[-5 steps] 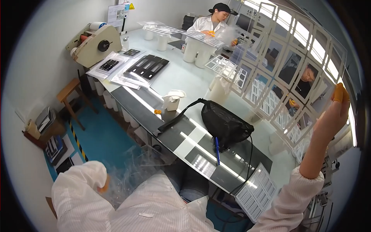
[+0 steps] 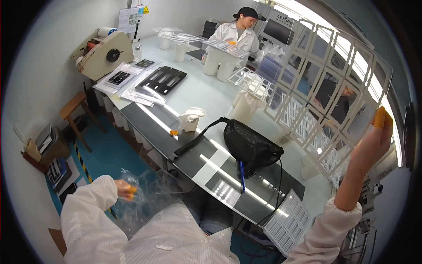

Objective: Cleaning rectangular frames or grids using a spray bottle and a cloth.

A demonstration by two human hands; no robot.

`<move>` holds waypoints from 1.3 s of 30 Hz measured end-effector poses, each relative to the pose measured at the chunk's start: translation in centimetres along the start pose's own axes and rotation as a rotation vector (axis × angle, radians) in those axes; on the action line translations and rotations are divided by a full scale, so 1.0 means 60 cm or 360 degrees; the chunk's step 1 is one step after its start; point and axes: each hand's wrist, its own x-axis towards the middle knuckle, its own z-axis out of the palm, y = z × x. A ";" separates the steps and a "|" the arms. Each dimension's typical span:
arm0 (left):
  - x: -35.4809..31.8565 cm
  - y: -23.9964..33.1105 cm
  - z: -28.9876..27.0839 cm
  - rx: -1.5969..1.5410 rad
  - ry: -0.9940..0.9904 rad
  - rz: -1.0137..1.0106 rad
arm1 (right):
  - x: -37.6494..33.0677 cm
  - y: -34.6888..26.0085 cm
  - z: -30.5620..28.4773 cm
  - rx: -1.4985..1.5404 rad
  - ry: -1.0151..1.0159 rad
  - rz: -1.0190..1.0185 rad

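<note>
High on the right, my right hand, with orange finger covers, pinches the edge of a large clear sheet. White rounded rectangular frames run across this sheet in rows, and the room shows through it. Low on the left, my left hand also wears orange finger covers. Its fingers are closed at crumpled clear plastic film, which hangs in front of my white striped coat. The exact grip there is slightly blurred.
On the glass-topped table lie a black pouch, a blue pen, a tissue container and black panels. A framed sheet leans at the near edge. Co-workers stand across the table; a wooden stool is left.
My left hand has come out from behind its sleeve, moving right and up with the film. The right hand still holds the sheet, which has tilted slightly. The view has shifted a little.
</note>
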 end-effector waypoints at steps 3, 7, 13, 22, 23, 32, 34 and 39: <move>0.033 -0.011 -0.021 -0.0080 0.0645 0.0283 | -0.012 -0.007 -0.012 -0.0091 0.0061 -0.0062; 0.084 0.034 0.087 -0.0046 0.0287 0.0206 | -0.023 -0.014 -0.006 -0.0085 0.0052 -0.0146; 0.112 0.100 0.157 -0.0073 -0.0269 0.0028 | -0.017 0.011 -0.019 -0.0075 0.0030 -0.0169; -0.052 0.284 -0.104 0.0255 0.0991 0.0958 | -0.031 0.014 -0.015 -0.0137 0.0023 -0.0161; -0.064 0.344 -0.137 0.0097 0.1370 0.0930 | -0.030 0.012 -0.016 -0.0191 0.0037 -0.0178; 0.116 0.578 -0.285 0.1314 0.2665 0.0966 | -0.021 -0.012 -0.045 -0.0295 0.0018 -0.0198; 0.141 0.587 -0.294 0.1479 0.2717 0.0847 | -0.021 -0.011 -0.055 -0.0247 -0.0014 -0.0210; 0.112 0.605 -0.287 0.1663 0.2524 0.0622 | -0.025 0.006 -0.078 -0.0300 -0.0021 -0.0200</move>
